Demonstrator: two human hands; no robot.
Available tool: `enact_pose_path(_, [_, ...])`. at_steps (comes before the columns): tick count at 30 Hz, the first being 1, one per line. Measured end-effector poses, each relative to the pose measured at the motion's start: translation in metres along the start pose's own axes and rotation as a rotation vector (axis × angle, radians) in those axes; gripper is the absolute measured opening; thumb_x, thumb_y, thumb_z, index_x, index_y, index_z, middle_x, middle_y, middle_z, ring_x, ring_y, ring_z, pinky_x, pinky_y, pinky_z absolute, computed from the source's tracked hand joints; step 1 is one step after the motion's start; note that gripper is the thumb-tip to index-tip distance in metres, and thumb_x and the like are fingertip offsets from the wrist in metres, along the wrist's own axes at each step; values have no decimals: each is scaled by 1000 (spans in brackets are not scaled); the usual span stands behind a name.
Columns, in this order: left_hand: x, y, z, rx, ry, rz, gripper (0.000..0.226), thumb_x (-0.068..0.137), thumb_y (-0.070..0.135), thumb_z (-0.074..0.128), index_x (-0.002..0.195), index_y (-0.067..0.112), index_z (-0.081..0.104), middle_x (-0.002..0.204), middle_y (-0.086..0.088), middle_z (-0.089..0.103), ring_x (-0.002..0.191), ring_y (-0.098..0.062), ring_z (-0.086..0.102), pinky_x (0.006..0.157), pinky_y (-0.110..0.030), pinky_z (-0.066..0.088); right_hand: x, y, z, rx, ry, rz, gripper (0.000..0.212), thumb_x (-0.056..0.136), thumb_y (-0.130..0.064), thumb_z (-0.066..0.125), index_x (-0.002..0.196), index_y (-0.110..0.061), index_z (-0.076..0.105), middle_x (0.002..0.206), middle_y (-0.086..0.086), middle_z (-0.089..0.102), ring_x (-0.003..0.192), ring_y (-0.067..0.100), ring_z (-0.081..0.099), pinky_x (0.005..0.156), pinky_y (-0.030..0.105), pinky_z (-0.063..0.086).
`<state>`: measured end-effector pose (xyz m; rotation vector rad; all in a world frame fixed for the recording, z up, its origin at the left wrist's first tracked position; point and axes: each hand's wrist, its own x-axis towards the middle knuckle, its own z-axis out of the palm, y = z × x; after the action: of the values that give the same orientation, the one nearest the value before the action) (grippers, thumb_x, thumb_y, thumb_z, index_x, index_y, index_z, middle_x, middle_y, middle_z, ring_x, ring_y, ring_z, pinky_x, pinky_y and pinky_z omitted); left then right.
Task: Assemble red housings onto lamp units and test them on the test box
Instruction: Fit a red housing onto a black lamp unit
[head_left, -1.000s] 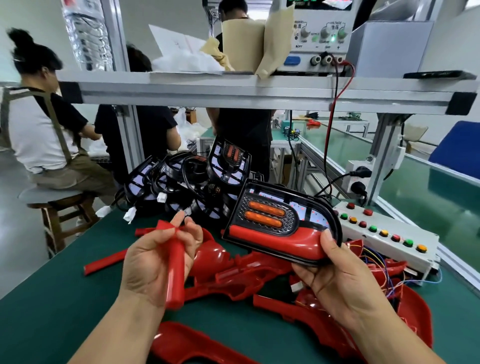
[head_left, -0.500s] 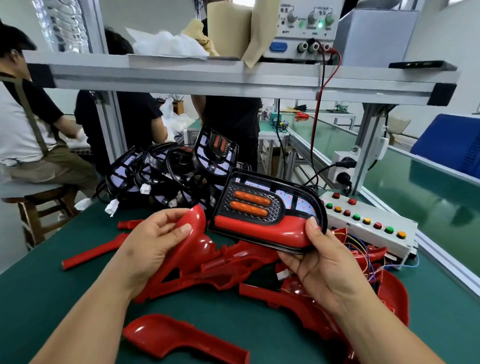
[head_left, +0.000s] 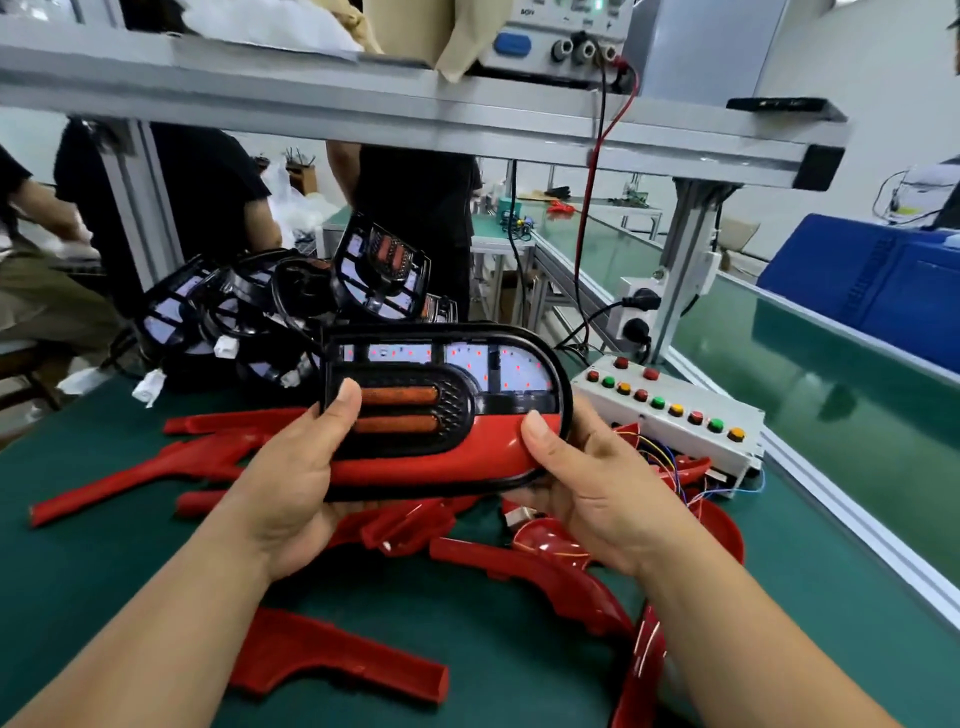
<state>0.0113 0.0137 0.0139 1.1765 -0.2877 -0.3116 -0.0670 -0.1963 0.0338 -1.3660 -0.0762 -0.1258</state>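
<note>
**A:** What is seen behind and under everything?

**B:** A green table (head_left: 104, 571) is spread over the lower part of the frame. A grey metal shelf (head_left: 415, 119) is stretched across the top. A blue bin (head_left: 857, 280) is seen at the right edge.

**A:** What is lying on the table?

**B:** A pile of black lamp units (head_left: 249, 312) is heaped at the middle left. Loose red housings (head_left: 332, 670) are scattered along the bottom and under the hands. A white test box (head_left: 685, 441) with coloured buttons is set at the middle right.

**A:** Where is the lamp being worked on?

**B:** One lamp unit (head_left: 457, 364) is held up in the middle of the frame, above the table. A red housing (head_left: 441, 465) is seen along its lower edge.

**A:** How is it held?

**B:** Its left end is gripped by the left hand (head_left: 291, 488), with the thumb pressed on the front and the fingers wrapped behind. Its right end is gripped by the right hand (head_left: 597, 488), with the thumb laid on the red housing.
</note>
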Motion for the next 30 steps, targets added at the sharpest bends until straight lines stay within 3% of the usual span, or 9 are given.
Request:
enact_pose_path(3, [0, -2, 1, -86, 84, -4, 46, 80, 53, 54, 103, 19, 75, 104, -12, 75, 83, -27, 75, 56, -36, 58, -14, -30, -18, -967, 139, -44, 64, 59, -80, 56, 99, -32, 65, 82, -8, 71, 73, 3, 66, 68, 24, 54])
enact_pose_path(6, [2, 1, -2, -196, 141, 10, 45, 78, 52, 55, 99, 19, 76, 101, -11, 76, 80, -26, 75, 55, -37, 59, -29, -39, -22, -1560, -68, 128, 60, 68, -81, 57, 65, -21, 60, 60, -2, 57, 53, 6, 51, 48, 23, 38])
enact_pose_path(8, [3, 4, -6, -260, 178, 19, 42, 77, 52, 56, 90, 20, 79, 100, -11, 76, 80, -25, 75, 57, -39, 60, -40, -25, -17, -1779, -168, 224, 57, 72, -74, 59, 69, -19, 51, 69, -6, 53, 66, 8, 54, 54, 27, 37])
enact_pose_path(11, [4, 6, -11, -337, 215, 25, 48, 79, 50, 57, 108, 15, 71, 105, -12, 75, 89, -28, 74, 62, -44, 60, -49, -6, -14, -1710, -106, 228, 56, 72, -73, 60, 99, -24, 59, 108, -7, 61, 103, 15, 60, 82, 29, 47])
enact_pose_path(13, [4, 6, -13, -370, 235, 37, 44, 86, 47, 56, 119, 18, 64, 106, -12, 75, 90, -29, 74, 64, -46, 60, -48, -2, -14, -1663, -87, 221, 64, 69, -74, 60, 112, -28, 59, 119, -11, 59, 110, 12, 57, 92, 29, 47])
enact_pose_path(18, [4, 7, -15, -391, 287, 87, 15, 94, 42, 52, 99, 37, 66, 99, -5, 77, 82, -27, 75, 68, -49, 60, -43, -28, -14, -1606, -85, 149, 53, 50, -78, 59, 86, -39, 53, 92, -24, 53, 87, -5, 53, 74, 10, 41])
enact_pose_path(22, [2, 12, -15, -384, 266, 95, 17, 98, 38, 49, 106, 37, 65, 103, -9, 75, 82, -34, 74, 73, -60, 56, -49, -78, -28, -1303, -2, -59, 79, 26, -92, 64, 95, -55, 61, 85, -29, 67, 76, -6, 65, 66, 9, 49])
enact_pose_path(26, [-6, 12, -7, -251, 149, 104, 24, 96, 34, 49, 116, 41, 61, 109, -6, 74, 91, -34, 73, 64, -54, 59, -31, -94, -19, -1063, 172, -349, 45, 54, -63, 79, 93, -43, 67, 88, -15, 72, 76, 2, 68, 61, 25, 56])
enact_pose_path(30, [-12, 10, 2, -150, 57, 103, 39, 85, 35, 55, 121, 50, 57, 111, -6, 73, 98, -33, 72, 67, -48, 59, -1, -57, 17, -1185, 280, -478, 33, 62, -61, 68, 85, -44, 53, 90, -24, 55, 91, -13, 49, 73, 5, 40])
